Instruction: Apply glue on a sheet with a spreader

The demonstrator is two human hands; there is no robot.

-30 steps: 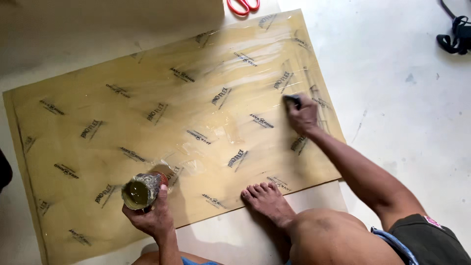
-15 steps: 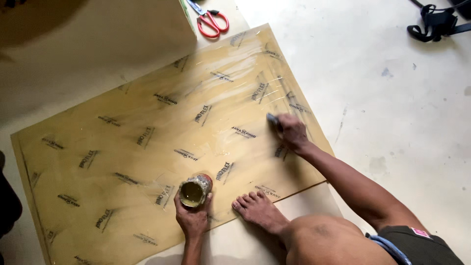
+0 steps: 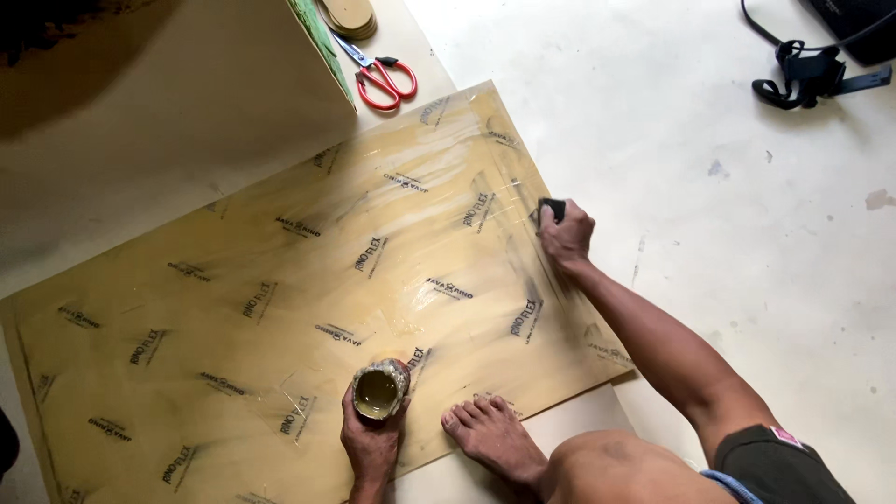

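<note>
A: Tan sheet [image 3: 280, 289] flat on floor — pale floor [image 3: 747, 233] open from its right edge toward 3 o'clock. Red scissors [image 3: 378, 79] at 12.

B: Right hand [image 3: 565, 233] closed on a dark applicator [image 3: 553, 207] near that edge. Left hand [image 3: 371, 443], 6 o'clock, wraps a small can [image 3: 378, 390] of olive-brown liquid.

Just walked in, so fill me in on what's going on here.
A person crouches on the floor over a big tan sheet. The right hand presses a small dark tool near the sheet's right edge. The left hand holds an open can on the sheet. Red scissors lie beyond the far corner.
</note>
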